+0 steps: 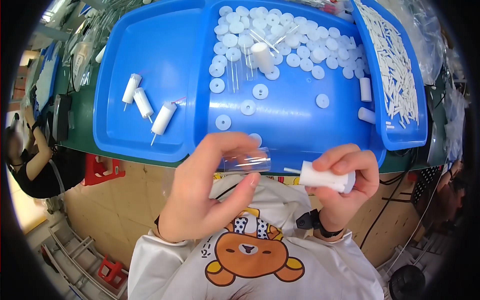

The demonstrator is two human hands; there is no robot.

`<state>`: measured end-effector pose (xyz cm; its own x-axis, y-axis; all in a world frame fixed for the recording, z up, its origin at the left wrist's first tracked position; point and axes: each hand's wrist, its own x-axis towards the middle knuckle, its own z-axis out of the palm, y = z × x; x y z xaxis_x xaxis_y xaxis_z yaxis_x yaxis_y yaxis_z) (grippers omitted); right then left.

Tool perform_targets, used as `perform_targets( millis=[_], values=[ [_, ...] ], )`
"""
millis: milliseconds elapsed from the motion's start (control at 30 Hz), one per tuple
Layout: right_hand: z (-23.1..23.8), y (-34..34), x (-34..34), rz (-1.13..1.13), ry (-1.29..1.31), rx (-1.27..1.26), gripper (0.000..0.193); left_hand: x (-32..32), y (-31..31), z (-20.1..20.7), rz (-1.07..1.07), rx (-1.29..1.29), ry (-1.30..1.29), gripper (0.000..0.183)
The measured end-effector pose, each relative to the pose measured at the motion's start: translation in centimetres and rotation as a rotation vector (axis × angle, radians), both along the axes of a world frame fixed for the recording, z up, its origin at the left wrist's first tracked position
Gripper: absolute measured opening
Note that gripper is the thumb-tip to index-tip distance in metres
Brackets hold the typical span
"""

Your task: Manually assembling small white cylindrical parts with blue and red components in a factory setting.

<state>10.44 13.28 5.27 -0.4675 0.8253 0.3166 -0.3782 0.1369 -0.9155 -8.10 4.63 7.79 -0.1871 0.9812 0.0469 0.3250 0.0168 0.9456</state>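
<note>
Between the thumb and fingers of my left hand (200,185) is a short clear plastic tube (248,160), its open end facing right. My right hand (342,202) grips a white cylinder (320,176) lying sideways. A thin white stick (292,170) pokes out of the cylinder's left end, toward the tube. A translucent disc (350,181) sits at the other end, partly hidden by my fingers. A small gap separates stick and tube. Both hands are just in front of the blue trays' near edge, and a loose white disc (255,139) lies behind my left fingers.
The left blue tray (105,110) has three white cylinders with sticks (163,119). Many holed white discs (248,107), clear tubes (234,77) and loose white cylinders (365,90) occupy the middle tray (300,135). Short white sticks (395,65) fill the right tray (412,135). Another person (42,155) is at far left.
</note>
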Motion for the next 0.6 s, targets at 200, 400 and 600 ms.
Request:
perform_targets(
  millis=[200,400,600],
  values=[
    [0.3,0.3,-0.4,0.089,-0.054,0.203,0.039,0.4,0.3,0.7,-0.168,0.099,0.072,0.037],
    [0.5,-0.1,-0.6,0.058,-0.151,0.224,0.036,0.7,0.1,-0.4,-0.157,0.144,0.090,0.035],
    [0.5,-0.5,-0.8,-0.009,-0.234,0.244,0.033,1.0,0.0,-0.3,-0.182,0.084,0.195,0.031]
  ],
)
